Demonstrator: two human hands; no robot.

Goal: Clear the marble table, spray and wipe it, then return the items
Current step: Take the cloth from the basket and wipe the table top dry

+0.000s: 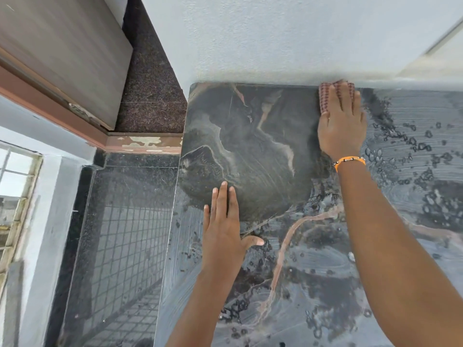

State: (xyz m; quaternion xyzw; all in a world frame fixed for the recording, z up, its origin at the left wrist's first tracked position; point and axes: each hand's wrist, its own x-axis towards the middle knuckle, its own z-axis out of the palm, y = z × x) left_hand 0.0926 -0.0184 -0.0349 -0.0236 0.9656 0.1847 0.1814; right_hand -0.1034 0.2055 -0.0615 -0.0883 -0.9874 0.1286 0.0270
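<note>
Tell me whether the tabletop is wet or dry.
Partly wet: the table shows beads and smears right and near; a dull patch lies left of the cloth under the right hand.

Table layout, head view
Right hand on cloth at marble table far edge by wall; left hand flat near table's left edge.

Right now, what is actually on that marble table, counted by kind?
Hands: 2, the left hand flat on the marble table, the right hand pressing the cloth.
Cloths: 1, a red checked cloth at the wall edge.
Bracelets: 1, an orange bracelet.
Total: 4.
</note>
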